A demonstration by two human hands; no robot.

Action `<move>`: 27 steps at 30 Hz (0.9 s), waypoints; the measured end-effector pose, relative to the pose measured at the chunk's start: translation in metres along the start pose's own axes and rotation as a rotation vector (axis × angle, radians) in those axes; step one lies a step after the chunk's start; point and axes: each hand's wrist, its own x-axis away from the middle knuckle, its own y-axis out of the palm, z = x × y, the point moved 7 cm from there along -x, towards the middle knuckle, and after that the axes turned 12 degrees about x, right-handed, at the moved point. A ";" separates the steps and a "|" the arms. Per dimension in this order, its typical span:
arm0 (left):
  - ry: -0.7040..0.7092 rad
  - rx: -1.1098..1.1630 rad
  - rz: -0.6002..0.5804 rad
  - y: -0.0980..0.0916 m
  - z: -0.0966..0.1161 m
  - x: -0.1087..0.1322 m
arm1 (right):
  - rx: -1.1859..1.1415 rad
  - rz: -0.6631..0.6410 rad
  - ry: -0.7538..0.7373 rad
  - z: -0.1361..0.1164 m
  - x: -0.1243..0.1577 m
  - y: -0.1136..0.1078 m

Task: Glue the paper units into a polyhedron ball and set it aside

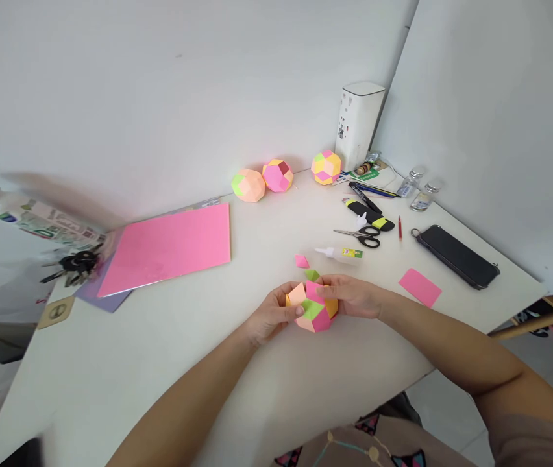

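Note:
Between my two hands is a paper ball made of pink, green, peach and yellow facets. My left hand grips its left side, the thumb lying on the front. On the right, my right hand pinches a pink facet near the top edge, its other fingers behind the ball. Just beyond the ball lie a small green paper piece and a small pink paper piece. A glue bottle with a white nozzle rests on its side past my right hand.
Finished-looking paper balls stand along the wall. Scissors, a box cutter, a phone and a pink paper rectangle lie at right. Pink sheets, keys and a green-capped bottle are at left.

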 end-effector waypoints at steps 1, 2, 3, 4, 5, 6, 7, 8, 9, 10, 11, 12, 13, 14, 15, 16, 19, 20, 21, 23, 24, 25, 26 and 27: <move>-0.001 0.001 0.003 -0.001 -0.001 0.000 | -0.005 0.001 -0.006 0.000 0.000 0.000; 0.000 0.002 0.007 -0.002 -0.001 -0.001 | -0.009 0.005 -0.010 0.000 0.000 0.000; 0.002 0.002 0.011 -0.003 -0.002 -0.001 | -0.010 0.011 -0.010 0.000 -0.001 -0.001; 0.005 0.003 0.014 -0.004 -0.002 -0.001 | -0.009 0.017 -0.009 0.001 -0.001 -0.002; 0.008 0.004 0.014 -0.004 -0.002 -0.001 | -0.006 0.024 -0.005 0.001 -0.001 -0.003; 0.011 0.006 0.011 -0.004 -0.002 -0.002 | -0.003 0.032 -0.002 0.001 -0.001 -0.003; 0.013 0.009 0.005 -0.004 -0.002 -0.002 | 0.000 0.041 0.000 0.002 -0.001 -0.004; 0.014 0.012 0.001 -0.003 -0.002 -0.002 | 0.004 0.050 0.000 0.001 -0.001 -0.005; 0.013 0.014 -0.001 -0.003 -0.002 -0.002 | 0.009 0.059 -0.001 0.001 -0.001 -0.006; 0.012 0.017 0.003 -0.003 -0.002 -0.002 | 0.016 0.070 -0.003 0.000 -0.001 -0.006; 0.010 0.019 0.009 -0.003 -0.003 -0.002 | 0.026 0.080 -0.003 -0.001 0.000 -0.007; 0.007 0.021 0.018 -0.004 -0.003 -0.002 | 0.038 0.085 -0.002 -0.001 0.000 -0.007; 0.005 0.022 0.028 -0.004 -0.003 -0.002 | 0.052 0.083 0.001 -0.002 0.000 -0.008; 0.003 0.024 0.037 -0.005 -0.003 -0.002 | 0.066 0.074 0.004 -0.002 0.001 -0.007; 0.001 0.027 0.043 -0.005 -0.003 -0.002 | 0.080 0.062 0.005 -0.002 0.001 -0.007; 0.000 0.031 0.048 -0.006 -0.003 -0.002 | 0.090 0.047 0.003 -0.002 0.001 -0.007; -0.002 0.039 0.055 -0.006 -0.002 -0.001 | 0.108 0.023 -0.011 -0.002 0.001 -0.008; -0.004 0.037 0.056 -0.005 -0.002 -0.001 | 0.111 0.021 -0.014 -0.002 0.001 -0.008; -0.007 0.032 0.057 -0.005 -0.002 -0.001 | 0.114 0.018 -0.015 -0.001 0.001 -0.009; -0.013 0.016 0.057 -0.003 -0.002 0.000 | 0.126 0.009 -0.011 -0.001 0.001 -0.009; -0.016 0.007 0.053 -0.003 -0.002 0.000 | 0.130 0.006 -0.008 0.000 0.001 -0.008; -0.021 -0.002 0.049 -0.002 -0.002 0.000 | 0.134 0.004 -0.002 0.000 0.001 -0.008; -0.023 -0.010 0.045 -0.001 -0.002 0.000 | 0.136 0.004 0.005 0.001 0.000 -0.008; -0.024 -0.017 0.042 -0.001 -0.002 0.001 | 0.136 0.004 0.012 0.002 0.000 -0.007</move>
